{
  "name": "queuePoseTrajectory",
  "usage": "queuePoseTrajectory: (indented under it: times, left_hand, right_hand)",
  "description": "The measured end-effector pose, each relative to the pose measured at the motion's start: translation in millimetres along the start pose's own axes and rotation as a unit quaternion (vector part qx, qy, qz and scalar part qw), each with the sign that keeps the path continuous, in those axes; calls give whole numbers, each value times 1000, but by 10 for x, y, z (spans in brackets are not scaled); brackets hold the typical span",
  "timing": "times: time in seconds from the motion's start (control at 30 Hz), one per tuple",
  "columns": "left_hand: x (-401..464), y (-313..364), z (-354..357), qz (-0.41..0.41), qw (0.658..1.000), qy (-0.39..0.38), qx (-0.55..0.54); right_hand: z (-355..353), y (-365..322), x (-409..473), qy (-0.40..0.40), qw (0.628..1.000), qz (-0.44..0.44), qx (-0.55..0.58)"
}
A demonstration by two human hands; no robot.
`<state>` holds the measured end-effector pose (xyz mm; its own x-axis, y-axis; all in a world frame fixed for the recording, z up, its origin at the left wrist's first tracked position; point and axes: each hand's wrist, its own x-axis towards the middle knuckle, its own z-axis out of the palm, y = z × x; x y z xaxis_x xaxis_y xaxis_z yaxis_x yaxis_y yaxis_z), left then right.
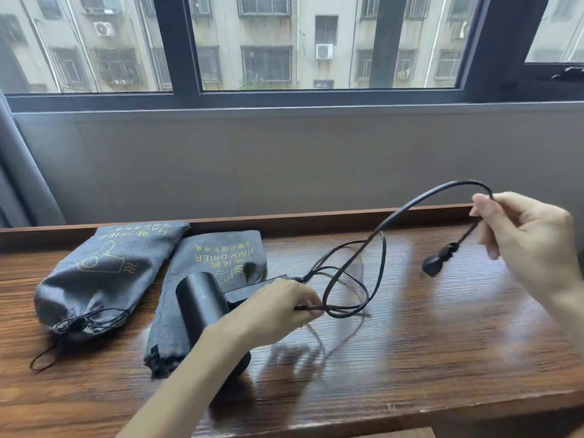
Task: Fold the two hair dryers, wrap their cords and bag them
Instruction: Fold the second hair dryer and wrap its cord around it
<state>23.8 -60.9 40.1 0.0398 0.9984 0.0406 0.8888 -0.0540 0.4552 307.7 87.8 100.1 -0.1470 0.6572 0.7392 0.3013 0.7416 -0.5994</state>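
A black hair dryer [202, 298] lies on the wooden table [442, 343], partly on a flat grey drawstring bag [221, 257] printed "HAIR DRIER". My left hand [278, 308] rests over the dryer's handle and pinches loops of its black cord [357, 257]. My right hand [531, 235] is raised at the right and holds the cord near its end, with the plug [434, 263] dangling below. A second grey bag [101, 276] at the left is bulging and drawn closed; its contents are hidden.
The table has a raised back lip [316, 216] against a grey wall below a dark-framed window. A grey curtain [22, 172] hangs at the far left. Bare glossy wood stretches to the right of the dryer and toward the front edge.
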Motion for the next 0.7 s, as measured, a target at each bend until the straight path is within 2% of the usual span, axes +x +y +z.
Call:
queuePoseTrajectory:
  times: [0.1,0.2,0.3,0.4,0.5,0.57,0.67,0.7]
  left_hand:
    - [-8,-7,24,9,999,9,43]
    - [-31,69,71,34,999,21,-11]
    - [-18,198,86,35,999,11,-37]
    - [26,327,129,32,999,1,12]
    - [91,387,176,36,997,46,49]
    - [133,378,182,24,996,83,3]
    - [176,362,163,0,987,117,-109]
    - [183,362,164,-4,983,124,-134]
  right_hand:
    - [-206,338,24,16,997,40,-62]
    - [-261,557,21,-3,991,43,-128]
    - [-206,641,-66,-57,985,21,-160]
    - [-164,649,-133,-105,974,35,-200]
    - [-97,587,-147,-119,964,16,-237]
    - [-41,448,-176,-107,967,-3,-231]
    - [95,110,-300,-64,984,-23,-164]
    - [162,5,-350,-79,986,-37,-142]
